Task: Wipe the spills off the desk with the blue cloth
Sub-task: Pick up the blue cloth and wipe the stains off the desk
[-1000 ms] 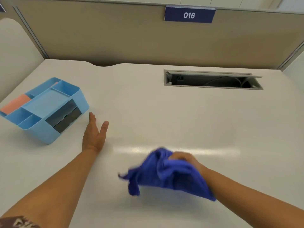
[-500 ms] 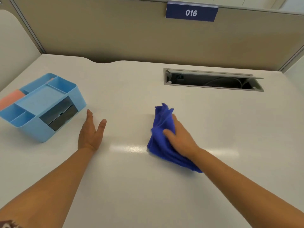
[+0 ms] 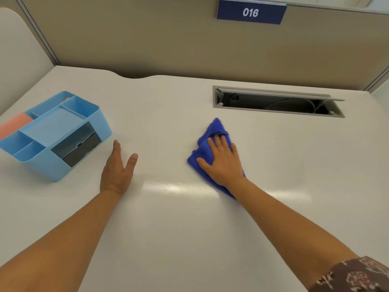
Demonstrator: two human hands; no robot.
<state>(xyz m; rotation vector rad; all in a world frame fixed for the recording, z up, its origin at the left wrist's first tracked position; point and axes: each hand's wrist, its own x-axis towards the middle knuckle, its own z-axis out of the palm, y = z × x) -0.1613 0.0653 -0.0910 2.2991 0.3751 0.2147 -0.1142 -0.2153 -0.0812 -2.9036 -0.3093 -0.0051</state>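
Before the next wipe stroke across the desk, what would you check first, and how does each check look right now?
1. Blue cloth under the right hand: ok, the palm presses it flat.
2. Cloth touching the desk: ok.
3. Left hand out of the path: ok, it rests apart near the blue organizer.
4. Open cable slot ahead of the cloth: not ok if the stroke goes farther forward.
5. Spills left: cannot tell, only glare shows.

An office cubicle. Beige partition walls rise beyond both hands, bearing a numbered plate. A cable hatch lies past the right hand, a desk organiser beside the left hand.
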